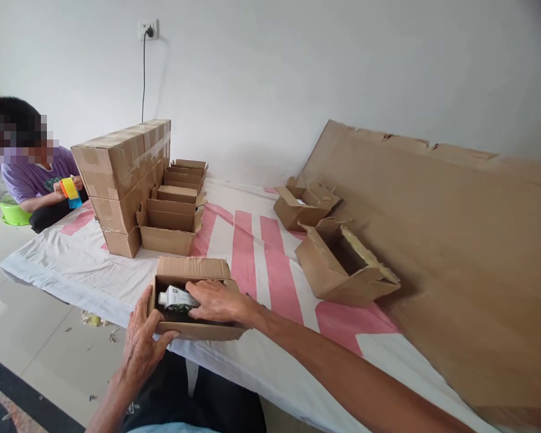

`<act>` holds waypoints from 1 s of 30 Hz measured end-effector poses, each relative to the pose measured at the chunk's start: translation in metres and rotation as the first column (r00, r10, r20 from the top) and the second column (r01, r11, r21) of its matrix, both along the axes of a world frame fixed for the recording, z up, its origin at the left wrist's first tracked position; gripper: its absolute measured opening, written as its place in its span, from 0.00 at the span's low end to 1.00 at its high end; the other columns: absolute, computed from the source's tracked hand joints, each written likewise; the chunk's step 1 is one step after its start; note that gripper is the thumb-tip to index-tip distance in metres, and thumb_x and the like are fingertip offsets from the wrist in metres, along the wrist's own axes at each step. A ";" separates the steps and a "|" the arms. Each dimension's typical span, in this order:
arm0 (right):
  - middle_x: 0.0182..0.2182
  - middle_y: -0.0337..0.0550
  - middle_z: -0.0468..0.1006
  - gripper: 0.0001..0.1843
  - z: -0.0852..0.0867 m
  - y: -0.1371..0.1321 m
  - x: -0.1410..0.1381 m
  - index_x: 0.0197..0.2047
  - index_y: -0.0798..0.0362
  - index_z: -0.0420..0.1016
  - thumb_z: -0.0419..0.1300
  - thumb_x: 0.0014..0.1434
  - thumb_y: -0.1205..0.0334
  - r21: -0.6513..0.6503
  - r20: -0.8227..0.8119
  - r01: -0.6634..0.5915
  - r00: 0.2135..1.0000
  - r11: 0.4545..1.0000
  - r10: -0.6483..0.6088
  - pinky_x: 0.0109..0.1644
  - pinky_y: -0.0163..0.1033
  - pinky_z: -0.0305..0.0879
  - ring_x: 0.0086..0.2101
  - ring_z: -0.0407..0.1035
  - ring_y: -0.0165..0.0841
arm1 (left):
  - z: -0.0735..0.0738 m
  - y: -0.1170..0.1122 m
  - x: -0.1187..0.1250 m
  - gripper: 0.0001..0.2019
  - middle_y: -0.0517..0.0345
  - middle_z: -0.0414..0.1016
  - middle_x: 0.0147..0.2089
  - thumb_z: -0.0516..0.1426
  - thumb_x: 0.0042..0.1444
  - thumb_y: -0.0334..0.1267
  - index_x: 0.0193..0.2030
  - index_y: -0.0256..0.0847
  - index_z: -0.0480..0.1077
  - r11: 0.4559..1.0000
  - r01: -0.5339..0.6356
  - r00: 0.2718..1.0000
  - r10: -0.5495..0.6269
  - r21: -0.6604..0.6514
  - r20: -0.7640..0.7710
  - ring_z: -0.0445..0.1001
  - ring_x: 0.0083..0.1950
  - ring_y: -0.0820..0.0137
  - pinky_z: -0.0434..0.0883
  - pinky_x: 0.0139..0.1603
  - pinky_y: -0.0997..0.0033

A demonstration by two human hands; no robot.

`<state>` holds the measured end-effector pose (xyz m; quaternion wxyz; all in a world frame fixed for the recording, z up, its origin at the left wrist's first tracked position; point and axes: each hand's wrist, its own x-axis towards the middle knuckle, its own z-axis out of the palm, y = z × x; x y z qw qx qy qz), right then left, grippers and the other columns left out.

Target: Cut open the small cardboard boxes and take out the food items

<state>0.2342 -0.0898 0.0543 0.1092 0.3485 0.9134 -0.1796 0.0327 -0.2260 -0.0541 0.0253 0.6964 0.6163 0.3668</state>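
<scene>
An open cardboard box [198,330] sits at the near edge of the cloth-covered table, its back flap standing up. Inside it lies a white capped carton [177,297] with dark green print, its cap toward the left. My right hand [216,300] reaches into the box with fingers closed around the carton's right end, which they hide. At the box's left end, my left hand [144,337] grips the wall, thumb along the front side and fingers over the left rim.
Taped boxes [121,174] are stacked at the left, beside a row of open boxes [169,225]. Two more open boxes, a nearer one [333,282] and a farther one [297,213], stand right. A large cardboard sheet [455,258] leans rightward. A person [40,168] sits left, holding something yellow and blue.
</scene>
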 end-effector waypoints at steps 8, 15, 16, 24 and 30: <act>0.45 0.42 0.77 0.21 0.018 0.008 0.038 0.57 0.49 0.73 0.63 0.65 0.50 -0.434 -0.836 -0.077 0.405 0.898 -0.370 0.50 0.45 0.70 0.45 0.71 0.39 | 0.011 0.048 -0.031 0.08 0.34 0.59 0.78 0.66 0.61 0.39 0.37 0.42 0.71 0.997 -0.078 0.997 0.078 -0.010 -0.027 0.68 0.74 0.40 0.75 0.63 0.39; 0.42 0.44 0.76 0.23 -0.012 0.009 0.024 0.55 0.48 0.77 0.62 0.68 0.40 -0.557 -0.829 -0.151 0.165 0.817 -0.535 0.47 0.44 0.72 0.44 0.71 0.39 | 0.029 0.068 -0.031 0.08 0.37 0.63 0.77 0.66 0.62 0.42 0.43 0.43 0.74 0.978 -0.201 0.974 0.193 -0.057 -0.122 0.71 0.71 0.40 0.76 0.58 0.37; 0.42 0.44 0.77 0.23 -0.017 0.009 0.021 0.55 0.47 0.77 0.62 0.68 0.40 -0.564 -0.825 -0.142 0.134 0.814 -0.549 0.48 0.45 0.72 0.45 0.72 0.41 | 0.032 0.065 -0.028 0.10 0.36 0.64 0.77 0.66 0.61 0.41 0.47 0.43 0.75 0.975 -0.217 0.966 0.208 -0.046 -0.152 0.71 0.71 0.39 0.75 0.59 0.35; 0.45 0.44 0.78 0.24 -0.023 -0.005 0.008 0.55 0.49 0.77 0.61 0.69 0.39 -0.575 -0.817 -0.124 0.127 0.808 -0.562 0.54 0.47 0.69 0.48 0.72 0.41 | 0.071 0.052 -0.005 0.19 0.39 0.73 0.71 0.61 0.65 0.38 0.62 0.44 0.72 0.974 -0.072 0.995 0.086 0.213 -0.056 0.70 0.73 0.43 0.63 0.72 0.33; 0.50 0.44 0.79 0.25 -0.024 -0.026 -0.017 0.61 0.48 0.72 0.62 0.68 0.42 -0.529 -0.848 -0.147 0.082 0.836 -0.523 0.59 0.50 0.69 0.51 0.73 0.42 | 0.092 0.058 0.023 0.35 0.46 0.80 0.62 0.65 0.63 0.47 0.74 0.46 0.60 0.958 0.255 0.877 -0.173 -0.129 0.449 0.83 0.53 0.57 0.79 0.46 0.61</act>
